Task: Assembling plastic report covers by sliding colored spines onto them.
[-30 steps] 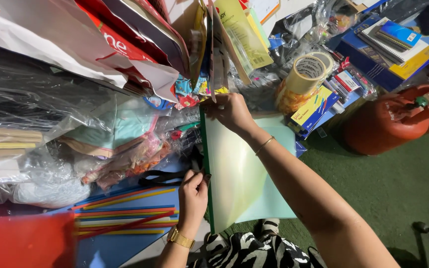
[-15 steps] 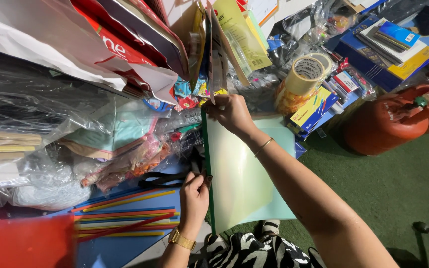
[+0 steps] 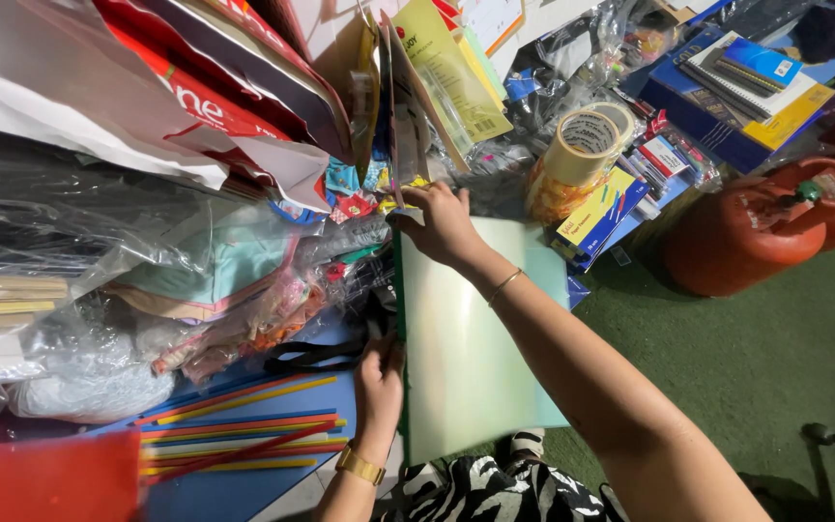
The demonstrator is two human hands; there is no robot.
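Between the two hands stretches a large pale green sheet [image 3: 480, 348], lying flat with its long left edge running from the far fingers down to the near ones. Left of both sets of fingers rises the biggest mass in view — heaped clear plastic bags [image 3: 99, 290] and leaning red-and-white paper bags [image 3: 195, 87]. Right of the far fingers stand two orange gas cylinders [image 3: 746, 237] on green floor covering, then a stack of notebooks [image 3: 756, 82], then a roll of tan tape [image 3: 587, 145]. Below and left of the near fingers lie thin coloured sticks [image 3: 234, 435] on a blue tabletop [image 3: 244, 488].

The right hand [image 3: 442, 227] grips the sheet's far corner, fingers curled over its top edge. The left hand [image 3: 379, 377] — a gold watch at its wrist — presses along the near stretch of that same edge, fingers folded against it; whether they pinch it fully cannot be told.

Handled well, the sheet likely wants even tension from both ends, the edge kept straight, and the clutter at left kept from snagging it.
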